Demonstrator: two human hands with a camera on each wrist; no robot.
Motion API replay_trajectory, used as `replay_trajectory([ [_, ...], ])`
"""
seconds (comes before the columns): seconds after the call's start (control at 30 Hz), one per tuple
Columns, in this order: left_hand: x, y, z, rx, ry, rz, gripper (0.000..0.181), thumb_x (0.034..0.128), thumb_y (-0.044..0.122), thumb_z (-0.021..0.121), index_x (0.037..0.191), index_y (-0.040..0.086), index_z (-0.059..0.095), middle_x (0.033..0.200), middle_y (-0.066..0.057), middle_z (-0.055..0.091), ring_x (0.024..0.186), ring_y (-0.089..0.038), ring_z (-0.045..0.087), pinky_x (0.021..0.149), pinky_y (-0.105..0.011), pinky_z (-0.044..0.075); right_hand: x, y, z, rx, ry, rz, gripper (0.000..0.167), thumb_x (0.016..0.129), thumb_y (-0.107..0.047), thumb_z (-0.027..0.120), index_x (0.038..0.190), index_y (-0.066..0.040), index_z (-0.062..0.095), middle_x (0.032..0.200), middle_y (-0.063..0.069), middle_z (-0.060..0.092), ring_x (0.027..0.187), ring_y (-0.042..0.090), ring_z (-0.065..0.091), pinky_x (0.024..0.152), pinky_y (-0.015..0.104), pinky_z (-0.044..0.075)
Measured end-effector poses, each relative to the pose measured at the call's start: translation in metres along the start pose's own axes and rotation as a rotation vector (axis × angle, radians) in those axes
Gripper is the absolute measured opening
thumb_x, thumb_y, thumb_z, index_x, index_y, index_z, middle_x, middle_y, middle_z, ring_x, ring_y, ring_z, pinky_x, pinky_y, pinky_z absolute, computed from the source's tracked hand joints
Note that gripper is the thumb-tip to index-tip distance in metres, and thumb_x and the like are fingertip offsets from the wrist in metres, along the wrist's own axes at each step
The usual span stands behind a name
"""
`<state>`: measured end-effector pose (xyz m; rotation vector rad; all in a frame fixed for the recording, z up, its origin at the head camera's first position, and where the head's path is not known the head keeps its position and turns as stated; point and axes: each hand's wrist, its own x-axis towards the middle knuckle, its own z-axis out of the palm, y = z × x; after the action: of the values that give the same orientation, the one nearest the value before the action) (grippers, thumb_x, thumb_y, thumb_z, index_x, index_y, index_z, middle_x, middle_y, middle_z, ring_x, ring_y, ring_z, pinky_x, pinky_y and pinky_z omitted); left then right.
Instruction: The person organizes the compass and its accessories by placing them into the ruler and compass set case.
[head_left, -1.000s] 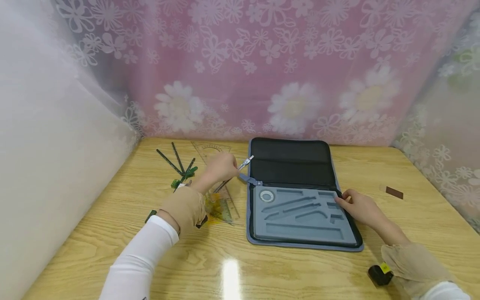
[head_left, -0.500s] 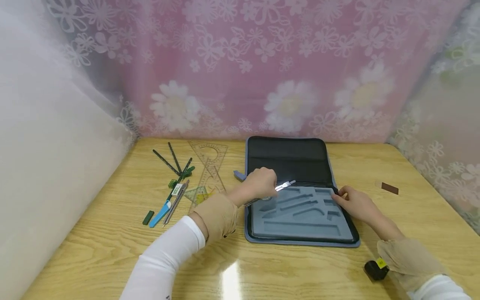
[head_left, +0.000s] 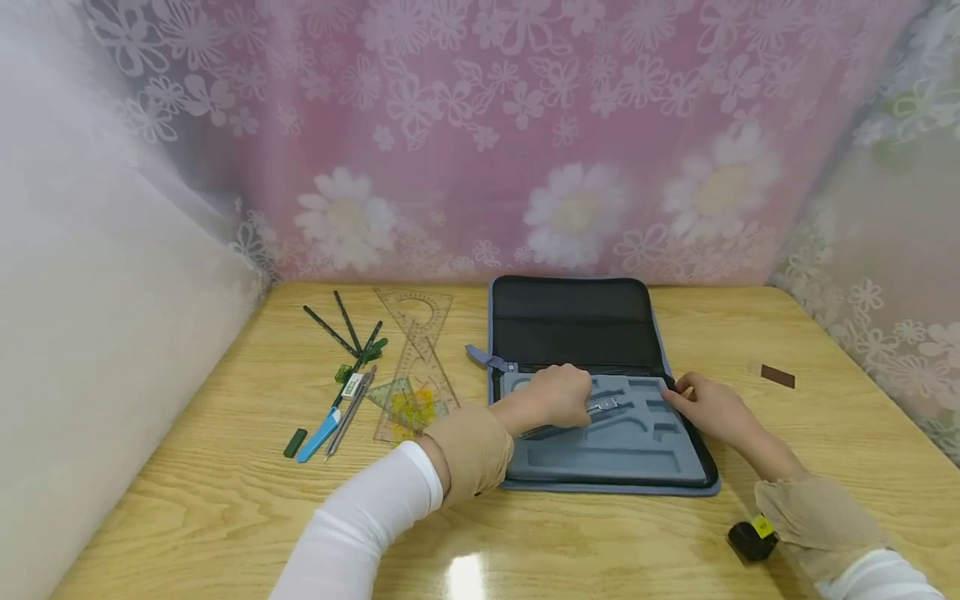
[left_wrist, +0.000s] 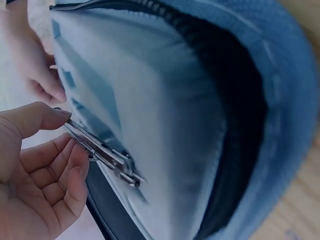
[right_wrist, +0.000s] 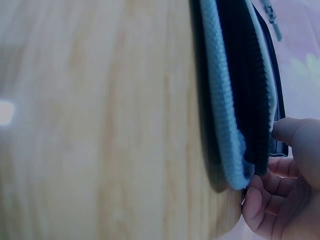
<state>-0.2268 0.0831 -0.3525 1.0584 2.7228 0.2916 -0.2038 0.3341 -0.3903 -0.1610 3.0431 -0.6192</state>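
My left hand (head_left: 557, 398) pinches a silver drawing compass (head_left: 606, 405) between thumb and fingers, low over the grey foam tray (head_left: 600, 461) of an open zip case (head_left: 573, 323). In the left wrist view, the compass (left_wrist: 102, 152) tilts down close to the slots in the foam. My right hand (head_left: 712, 410) holds the case's right edge. Its thumb lies on the tray rim, and its fingers curl against the side of the case, as the right wrist view shows. The left hand hides part of the tray and most of the round white piece in its corner.
Left of the case lie clear set squares (head_left: 420, 346), a blue-handled cutter (head_left: 318, 435), another compass (head_left: 351, 414), an eraser (head_left: 352, 385), dark pencils (head_left: 330, 329) and a green block (head_left: 296, 442). A brown strip (head_left: 777, 377) and a black sharpener-like object (head_left: 752, 542) lie right.
My left hand has carried the compass rightward from the set squares to the case and lowered it toward the foam slots. The right hand has stayed at the case's edge.
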Motion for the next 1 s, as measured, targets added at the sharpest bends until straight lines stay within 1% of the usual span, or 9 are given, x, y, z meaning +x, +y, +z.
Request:
replay_trajectory([
  [0.1, 0.003, 0.005, 0.005, 0.029, -0.002, -0.004, 0.041, 0.0848, 0.018, 0.065, 0.055, 0.016, 0.037, 0.047, 0.005, 0.028, 0.04, -0.007, 0.028, 0.04, -0.02, 0.027, -0.001, 0.0, 0.0, -0.001, -0.002, 0.005, 0.048, 0.095, -0.035, 0.051, 0.104, 0.012, 0.052, 0.082, 0.018, 0.06, 0.066, 0.022, 0.055, 0.055, 0.035, 0.043],
  [0.2, 0.007, 0.008, 0.008, 0.038, 0.0, -0.011, 0.039, 0.0849, 0.018, 0.065, 0.056, 0.015, 0.038, 0.049, 0.004, 0.03, 0.041, -0.008, 0.03, 0.041, -0.02, 0.028, -0.001, 0.0, 0.001, 0.0, 0.003, 0.007, 0.048, 0.095, -0.035, 0.05, 0.104, 0.012, 0.052, 0.082, 0.017, 0.06, 0.065, 0.021, 0.055, 0.054, 0.034, 0.042],
  [0.33, 0.009, 0.011, 0.01, 0.058, 0.008, -0.015, 0.039, 0.0854, 0.018, 0.064, 0.056, 0.015, 0.039, 0.05, 0.003, 0.031, 0.041, -0.008, 0.031, 0.041, -0.02, 0.028, 0.0, 0.0, 0.002, -0.001, 0.01, 0.007, 0.045, 0.094, -0.032, 0.051, 0.104, 0.012, 0.053, 0.081, 0.016, 0.061, 0.065, 0.02, 0.054, 0.054, 0.033, 0.042],
  [0.57, 0.008, 0.016, 0.011, 0.098, 0.01, -0.015, 0.037, 0.0888, 0.016, 0.06, 0.057, 0.015, 0.04, 0.052, 0.003, 0.033, 0.041, -0.007, 0.032, 0.041, -0.019, 0.029, -0.001, 0.0, 0.002, 0.004, 0.003, 0.0, 0.048, 0.095, -0.035, 0.05, 0.105, 0.012, 0.053, 0.081, 0.016, 0.06, 0.065, 0.02, 0.055, 0.055, 0.034, 0.043],
  [0.7, 0.007, 0.019, 0.01, 0.136, 0.027, -0.004, 0.037, 0.0906, 0.014, 0.056, 0.057, 0.016, 0.04, 0.053, 0.003, 0.031, 0.042, -0.008, 0.03, 0.041, -0.019, 0.028, -0.001, 0.0, 0.002, 0.008, -0.001, 0.0, 0.047, 0.095, -0.034, 0.05, 0.106, 0.012, 0.052, 0.082, 0.016, 0.061, 0.065, 0.02, 0.055, 0.055, 0.034, 0.043],
  [0.8, 0.008, 0.02, 0.011, 0.155, 0.041, 0.005, 0.036, 0.0905, 0.012, 0.055, 0.057, 0.016, 0.042, 0.053, 0.004, 0.032, 0.043, -0.007, 0.031, 0.041, -0.019, 0.029, -0.001, -0.001, 0.002, 0.009, 0.001, -0.001, 0.049, 0.095, -0.035, 0.05, 0.106, 0.012, 0.052, 0.083, 0.016, 0.061, 0.065, 0.02, 0.055, 0.055, 0.035, 0.043],
  [1.0, 0.007, 0.022, 0.014, 0.213, 0.086, 0.048, 0.037, 0.0895, 0.009, 0.056, 0.055, 0.017, 0.042, 0.052, 0.005, 0.035, 0.045, -0.007, 0.033, 0.043, -0.019, 0.03, -0.002, 0.001, 0.001, 0.011, -0.003, 0.001, 0.049, 0.095, -0.037, 0.049, 0.105, 0.011, 0.052, 0.083, 0.016, 0.061, 0.066, 0.02, 0.055, 0.056, 0.036, 0.044],
])
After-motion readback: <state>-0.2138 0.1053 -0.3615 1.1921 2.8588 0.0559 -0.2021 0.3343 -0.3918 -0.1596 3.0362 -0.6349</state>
